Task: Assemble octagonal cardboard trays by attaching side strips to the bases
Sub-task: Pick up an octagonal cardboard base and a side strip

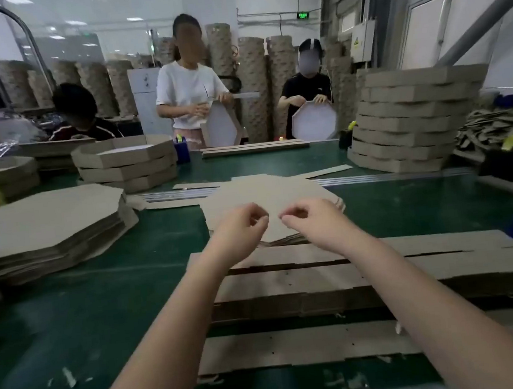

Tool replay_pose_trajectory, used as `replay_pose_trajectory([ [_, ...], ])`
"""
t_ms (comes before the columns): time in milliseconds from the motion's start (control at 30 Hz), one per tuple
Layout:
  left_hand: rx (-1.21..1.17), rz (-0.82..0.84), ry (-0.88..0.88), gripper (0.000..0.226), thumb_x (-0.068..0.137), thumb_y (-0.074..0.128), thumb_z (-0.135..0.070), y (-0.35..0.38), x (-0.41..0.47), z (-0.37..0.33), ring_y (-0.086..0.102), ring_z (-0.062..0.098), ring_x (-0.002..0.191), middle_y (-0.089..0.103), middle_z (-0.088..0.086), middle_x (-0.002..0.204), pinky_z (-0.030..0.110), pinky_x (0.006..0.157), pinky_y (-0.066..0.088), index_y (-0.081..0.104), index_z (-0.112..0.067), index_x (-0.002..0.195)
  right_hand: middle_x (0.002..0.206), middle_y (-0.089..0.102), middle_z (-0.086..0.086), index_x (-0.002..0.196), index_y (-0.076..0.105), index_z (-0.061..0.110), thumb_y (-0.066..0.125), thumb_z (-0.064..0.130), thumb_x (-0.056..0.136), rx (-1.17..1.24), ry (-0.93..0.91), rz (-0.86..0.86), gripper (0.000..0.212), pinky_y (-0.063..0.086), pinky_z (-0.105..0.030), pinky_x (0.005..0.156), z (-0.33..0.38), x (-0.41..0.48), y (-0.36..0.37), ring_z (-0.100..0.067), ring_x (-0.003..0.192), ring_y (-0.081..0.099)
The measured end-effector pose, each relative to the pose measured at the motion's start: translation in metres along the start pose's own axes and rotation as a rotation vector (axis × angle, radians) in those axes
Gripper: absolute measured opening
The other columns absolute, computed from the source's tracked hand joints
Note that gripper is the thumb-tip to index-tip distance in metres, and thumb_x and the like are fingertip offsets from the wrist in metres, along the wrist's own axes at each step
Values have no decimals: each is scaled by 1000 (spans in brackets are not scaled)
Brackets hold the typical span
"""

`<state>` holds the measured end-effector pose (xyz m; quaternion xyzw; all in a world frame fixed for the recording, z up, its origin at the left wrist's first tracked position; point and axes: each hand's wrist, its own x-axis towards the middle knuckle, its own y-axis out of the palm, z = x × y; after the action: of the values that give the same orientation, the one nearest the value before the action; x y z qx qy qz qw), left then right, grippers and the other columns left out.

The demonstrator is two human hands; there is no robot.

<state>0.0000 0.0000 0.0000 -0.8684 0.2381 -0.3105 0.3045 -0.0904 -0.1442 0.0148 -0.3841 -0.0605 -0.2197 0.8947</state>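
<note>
Side strips [312, 343] below hands [239, 224] curled over bases [267, 193].

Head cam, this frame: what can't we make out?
- Left hand, right hand: fingers curled, too blurred to tell if they pinch anything.
- Base stack: near edge hidden by the hands.
- Strip piles: right ends cut off by the frame edge.
- Green sign: too small to read.

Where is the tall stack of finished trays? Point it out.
In the head view, the tall stack of finished trays stands far right on the green table, beyond the right hand.
</note>
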Motion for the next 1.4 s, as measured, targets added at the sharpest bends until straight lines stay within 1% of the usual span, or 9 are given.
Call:
replay_pose_trajectory([
  [233, 459, 156, -110, 41, 91, 45, -14, 37, 48, 44, 42, 23, 128, 45, 5, 143, 35, 104, 36, 52, -11, 132, 125, 64, -11, 119, 65, 13, 57, 28, 88, -480, 78, 179, 35, 49, -34, 92, -24, 69, 62, -31, 113, 58],
  [367, 419, 30, -250, 38, 89, 46, -12, 44, 50, 58, 44, 27, 124, 47, 8, 137, 35, 95, 38, 55, -8, 126, 121, 63, -12, 114, 64, 9, 55, 23, 88, -672, 64, 237, 31, 45, -29, 81, -25, 86, 85, -31, 111, 61],
  [600, 354, 112, -337, 23, 86, 43, -10, 48, 49, 68, 48, 32, 110, 50, 13, 121, 37, 80, 42, 57, -1, 101, 115, 66, -13, 104, 67, 9, 50, 11, 88, -841, -113, 182, 23, 47, -32, 78, -17, 90, 95, -33, 107, 62],
  [900, -126, -228, -546, 33, 86, 46, -9, 35, 51, 74, 50, 30, 115, 45, 14, 132, 32, 99, 41, 62, -7, 115, 102, 68, -7, 96, 71, 18, 58, 32, 87, -848, -151, 158, 21, 36, -27, 67, -22, 85, 89, -31, 96, 62],
  [1033, -311, -464, -691, 36, 85, 53, -11, 27, 50, 73, 36, 31, 122, 29, 12, 138, 30, 89, 37, 52, -7, 121, 106, 69, -8, 104, 68, 16, 50, 33, 94, -936, -291, 82, 26, 37, -29, 68, -18, 75, 73, -32, 98, 63],
  [1133, -683, -506, -810, 53, 86, 64, -19, 21, 54, 70, 49, 36, 117, 44, 18, 136, 38, 80, 44, 45, 1, 132, 70, 69, 1, 76, 70, 17, 80, 33, 70, -1075, -481, -116, 19, 38, -20, 47, -4, 53, 58, -21, 58, 66],
  [1200, -1110, -476, -794, 40, 89, 62, -12, 15, 57, 60, 63, 37, 94, 62, 24, 113, 45, 80, 53, 50, 7, 122, 55, 62, 6, 64, 68, 18, 89, 30, 53, -1048, -598, -198, 26, 33, -17, 37, 3, 40, 52, -15, 43, 59],
  [1300, -1281, -488, -684, 22, 91, 55, -2, 3, 47, 40, 65, 28, 78, 65, 21, 96, 38, 64, 57, 55, 7, 112, 66, 69, 3, 75, 73, 16, 74, 30, 78, -884, -673, -219, 15, 44, -22, 40, 16, 13, 42, -18, 54, 65],
  [1400, -1244, -395, -494, 15, 92, 58, -8, -18, 19, 16, 69, 24, 76, 70, 13, 92, 31, 59, 56, 60, -2, 106, 84, 75, -3, 85, 77, 13, 45, 36, 96, -582, -640, -215, 41, 56, -35, 56, 36, -14, 21, -24, 74, 71],
])
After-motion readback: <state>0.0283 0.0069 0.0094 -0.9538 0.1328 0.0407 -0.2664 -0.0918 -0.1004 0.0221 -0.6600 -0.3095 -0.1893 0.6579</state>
